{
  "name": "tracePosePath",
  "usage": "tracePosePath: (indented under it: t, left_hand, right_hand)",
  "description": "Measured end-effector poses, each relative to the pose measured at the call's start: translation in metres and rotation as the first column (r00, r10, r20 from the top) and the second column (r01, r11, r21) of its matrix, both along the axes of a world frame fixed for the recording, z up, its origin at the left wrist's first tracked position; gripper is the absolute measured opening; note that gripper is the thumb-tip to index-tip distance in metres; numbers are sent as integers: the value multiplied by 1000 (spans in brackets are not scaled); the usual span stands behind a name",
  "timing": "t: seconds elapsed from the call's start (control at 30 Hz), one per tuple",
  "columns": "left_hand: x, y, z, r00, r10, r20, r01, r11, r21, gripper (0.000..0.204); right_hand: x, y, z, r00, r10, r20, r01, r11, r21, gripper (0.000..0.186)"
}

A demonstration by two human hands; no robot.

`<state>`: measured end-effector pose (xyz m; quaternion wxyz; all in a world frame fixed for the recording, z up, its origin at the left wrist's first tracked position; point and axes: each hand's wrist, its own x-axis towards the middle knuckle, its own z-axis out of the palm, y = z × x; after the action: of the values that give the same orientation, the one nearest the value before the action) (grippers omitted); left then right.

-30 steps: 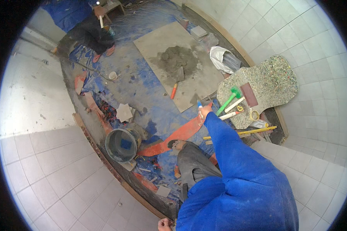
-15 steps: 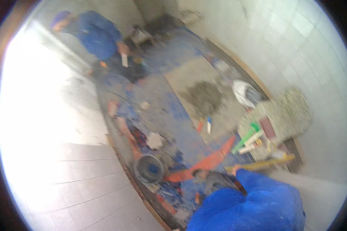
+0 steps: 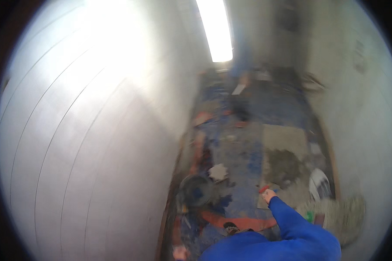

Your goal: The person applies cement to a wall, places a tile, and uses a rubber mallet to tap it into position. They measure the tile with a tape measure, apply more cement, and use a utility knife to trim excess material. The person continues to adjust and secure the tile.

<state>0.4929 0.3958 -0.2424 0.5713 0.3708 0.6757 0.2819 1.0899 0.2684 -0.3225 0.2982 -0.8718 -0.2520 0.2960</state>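
My right arm, in a blue sleeve, stretches forward over a flat board (image 3: 287, 132) lying on the floor. At the end of it my right hand (image 3: 270, 195) is beside a red handle (image 3: 263, 189), with a bit of blue (image 3: 275, 190) showing just past the fingers. Blur hides whether the fingers have closed on either one. Grey wet mortar (image 3: 285, 167) is heaped on the board beyond the hand. Low at the left, my left hand (image 3: 180, 252) hangs near the wall's foot, its fingers smeared by motion.
Left of the board stands a dark bucket (image 3: 195, 191), with a pale broken piece (image 3: 218, 172) behind it. A white bag (image 3: 320, 185) and a mottled mat (image 3: 348, 219) lie right. Walls flank the narrow floor. A blurred co-worker (image 3: 241, 71) is at the far end.
My view has swung left and up, bringing a bright lamp in. My right hand has left the yellow bar and reached forward to the handles at the board. My left hand has come into view.
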Motion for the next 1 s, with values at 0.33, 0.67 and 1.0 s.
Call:
tracePosePath:
  t: [0.33,0.67,1.0]
  left_hand:
    - [-19,-44,58,786,395,-476,-234,902,361,20]
    - [-164,-254,1,478,477,-737,-863,413,-292,22]
    - [-245,-274,-24,420,593,-688,-771,632,74,32]
  right_hand:
    - [-201,166,90,849,514,-124,-479,847,229,18]
    - [-283,245,142,735,617,-279,-511,776,370,8]
    - [-515,331,461,629,714,309,-484,47,874,37]
